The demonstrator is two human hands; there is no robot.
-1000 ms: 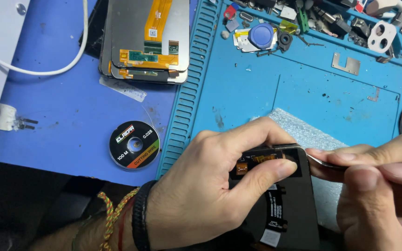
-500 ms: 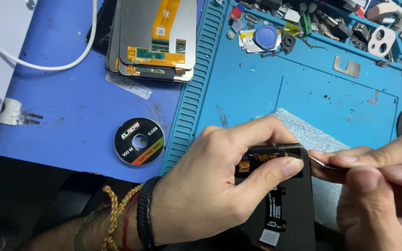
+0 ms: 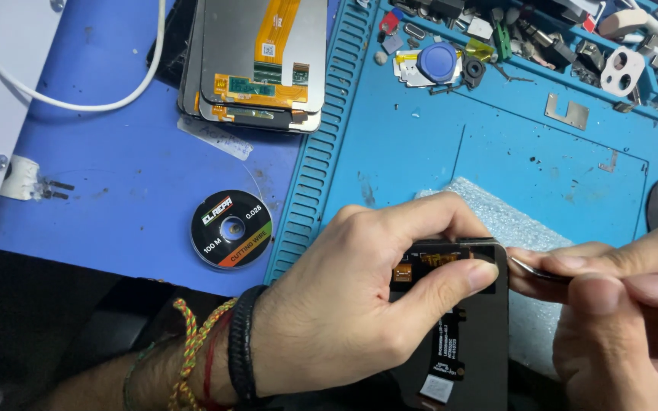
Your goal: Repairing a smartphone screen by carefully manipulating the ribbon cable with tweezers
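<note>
left hand (image 3: 359, 304) clamped on dark phone screen panel (image 3: 466, 335), thumb by top edge | right hand (image 3: 618, 320) pinching metal tweezers (image 3: 538, 270), tips at panel corner | panel over white foam sheet (image 3: 496, 213) on blue mat (image 3: 420, 144) | wire spool (image 3: 231, 228) left

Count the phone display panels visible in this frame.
2 clearly: a black display panel gripped by the left hand, and a grey flex-cabled display panel topping a stack that hides others.

Grey screen panels (image 3: 257, 65) stacked up top; round black-labelled spool (image 3: 231, 229); dark screen (image 3: 470, 335) held
</note>
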